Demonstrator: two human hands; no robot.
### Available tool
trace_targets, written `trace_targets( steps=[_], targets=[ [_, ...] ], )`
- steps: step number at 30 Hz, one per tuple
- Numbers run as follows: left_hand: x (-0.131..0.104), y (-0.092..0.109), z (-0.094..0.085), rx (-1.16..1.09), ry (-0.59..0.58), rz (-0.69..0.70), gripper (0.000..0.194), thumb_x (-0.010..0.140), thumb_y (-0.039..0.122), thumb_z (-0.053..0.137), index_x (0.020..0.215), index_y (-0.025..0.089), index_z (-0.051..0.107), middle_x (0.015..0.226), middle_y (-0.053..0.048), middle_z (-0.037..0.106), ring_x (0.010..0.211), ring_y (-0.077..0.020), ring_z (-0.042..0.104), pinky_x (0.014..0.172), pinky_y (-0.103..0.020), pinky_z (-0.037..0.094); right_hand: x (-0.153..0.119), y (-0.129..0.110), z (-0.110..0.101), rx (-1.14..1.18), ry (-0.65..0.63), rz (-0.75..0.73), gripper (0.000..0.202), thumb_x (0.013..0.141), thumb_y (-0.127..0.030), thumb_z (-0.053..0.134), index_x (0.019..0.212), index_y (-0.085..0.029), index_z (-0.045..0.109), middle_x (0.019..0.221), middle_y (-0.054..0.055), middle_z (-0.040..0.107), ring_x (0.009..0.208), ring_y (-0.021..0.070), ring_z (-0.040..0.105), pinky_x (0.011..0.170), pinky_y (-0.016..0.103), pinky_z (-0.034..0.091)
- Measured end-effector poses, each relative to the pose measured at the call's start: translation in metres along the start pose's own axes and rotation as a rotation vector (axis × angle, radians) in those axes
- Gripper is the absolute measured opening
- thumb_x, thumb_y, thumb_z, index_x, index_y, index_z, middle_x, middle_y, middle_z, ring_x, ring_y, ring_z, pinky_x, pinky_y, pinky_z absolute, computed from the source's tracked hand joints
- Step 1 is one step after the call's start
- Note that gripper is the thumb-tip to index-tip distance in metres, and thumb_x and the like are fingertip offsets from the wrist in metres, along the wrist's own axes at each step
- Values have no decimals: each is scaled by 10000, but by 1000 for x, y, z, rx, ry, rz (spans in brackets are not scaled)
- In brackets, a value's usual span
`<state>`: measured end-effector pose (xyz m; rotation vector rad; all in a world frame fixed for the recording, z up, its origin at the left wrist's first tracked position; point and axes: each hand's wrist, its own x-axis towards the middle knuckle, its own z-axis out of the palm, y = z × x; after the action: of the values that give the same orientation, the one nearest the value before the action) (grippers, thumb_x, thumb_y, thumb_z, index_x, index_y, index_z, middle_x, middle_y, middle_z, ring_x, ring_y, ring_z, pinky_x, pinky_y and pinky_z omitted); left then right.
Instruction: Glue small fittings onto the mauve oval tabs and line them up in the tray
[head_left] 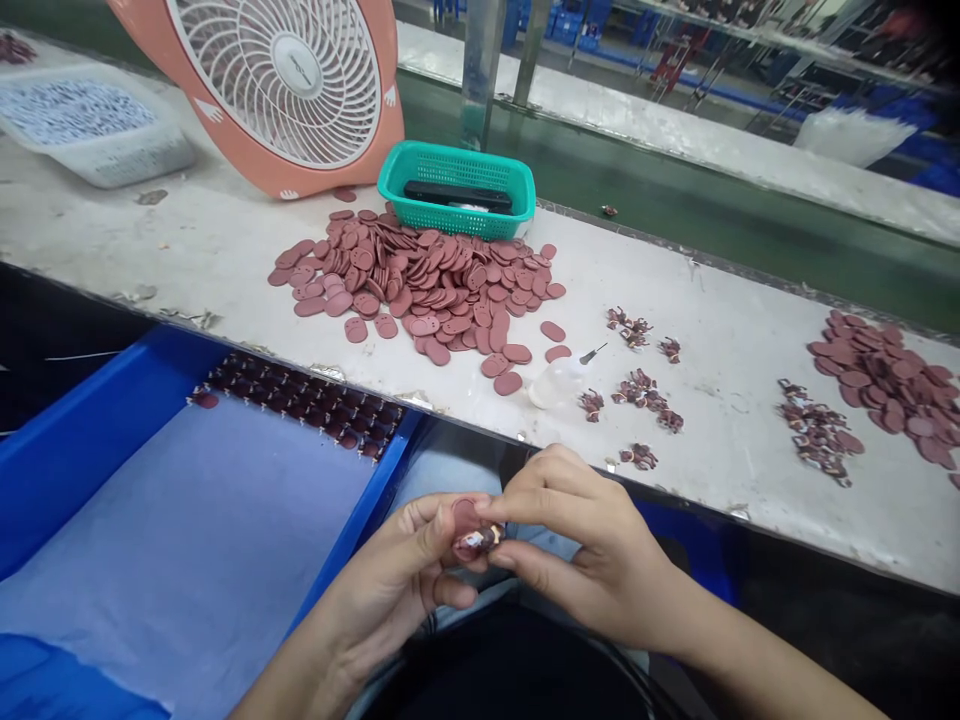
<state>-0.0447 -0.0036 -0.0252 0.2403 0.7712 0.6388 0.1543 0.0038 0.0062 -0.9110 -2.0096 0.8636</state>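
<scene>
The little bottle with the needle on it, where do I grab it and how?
Probably best by the wide, rounded body of the bottle, coming from the near side of the white table: its thin needle points away from there.

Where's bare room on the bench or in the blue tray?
Bench: between white bin and big disc pile; between middle brown clusters and right brown cluster.
Blue tray: sheet below dark rows.
Crowded: bench before green basket, and right-hand disc pile.
</scene>
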Motion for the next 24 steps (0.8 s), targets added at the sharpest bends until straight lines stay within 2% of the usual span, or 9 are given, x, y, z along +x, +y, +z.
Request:
trace_targets(
  steps=[5, 9, 11, 14, 16, 20, 22, 24],
  targets=[
    [-2, 4, 1, 44, 49, 17, 433, 631, 493, 877, 905, 164, 813, 689, -37, 644, 630, -124, 605, 479, -159, 543, 1, 2, 5, 45, 33, 10, 182, 908, -191, 700, 1085, -232, 709, 855, 17, 655, 790, 145, 591, 745, 291, 490],
    [-1, 6, -1, 71, 25, 74, 580, 663, 572, 820, 1081, 173, 776, 872, -93, 707, 748, -185, 665, 484, -199, 567, 4, 3, 10, 0, 134, -32, 155, 910, -180, 677, 1059, -213, 706, 826, 15, 641, 759, 140, 590, 703, 275, 498],
    [-1, 4, -2, 67, 164, 211, 554, 674, 559, 821, 1095, 204, 758, 953, -83, 713, 758, -180, 666, 492, -211, 568, 5, 6, 16, -127, 229, -68, 159, 889, -145, 679, 1040, -188, 701, 813, 24, 629, 748, 147, 569, 681, 282, 491],
    [0, -5, -3, 103, 415, 525, 327, 672, 425, 876, 888, 217, 747, 759, 4, 673, 595, -111, 583, 480, -184, 522, 10, 13, 31, -382, 365, -169, 180, 859, -90, 701, 1030, -142, 685, 794, 42, 635, 714, 153, 542, 663, 302, 475],
    [3, -11, -4, 167, 451, 658, 300, 632, 371, 907, 805, 207, 724, 668, 26, 641, 544, -99, 529, 460, -177, 492, 14, 17, 43, -505, 394, -256, 184, 869, -88, 701, 1049, -108, 672, 781, 58, 648, 683, 156, 530, 641, 313, 468],
    [9, -11, -10, 199, 495, 723, 268, 658, 354, 887, 751, 198, 690, 755, -3, 715, 538, -87, 507, 442, -164, 453, 27, 25, 64, -579, 355, -358, 146, 919, -110, 648, 1060, -71, 660, 772, 78, 664, 678, 162, 530, 614, 314, 465],
    [10, -6, -13, 188, 546, 720, 275, 674, 381, 870, 729, 188, 682, 752, -5, 720, 496, -68, 478, 419, -158, 428, 35, 29, 72, -584, 333, -361, 114, 936, -106, 619, 1037, -79, 665, 769, 74, 664, 682, 158, 540, 614, 308, 467],
    [9, -1, -19, 184, 587, 708, 299, 664, 413, 865, 746, 180, 697, 746, -13, 710, 517, -82, 512, 405, -162, 418, 41, 31, 80, -587, 289, -339, 109, 936, -115, 619, 1029, -94, 670, 774, 68, 670, 671, 158, 547, 605, 309, 469]
  ],
)
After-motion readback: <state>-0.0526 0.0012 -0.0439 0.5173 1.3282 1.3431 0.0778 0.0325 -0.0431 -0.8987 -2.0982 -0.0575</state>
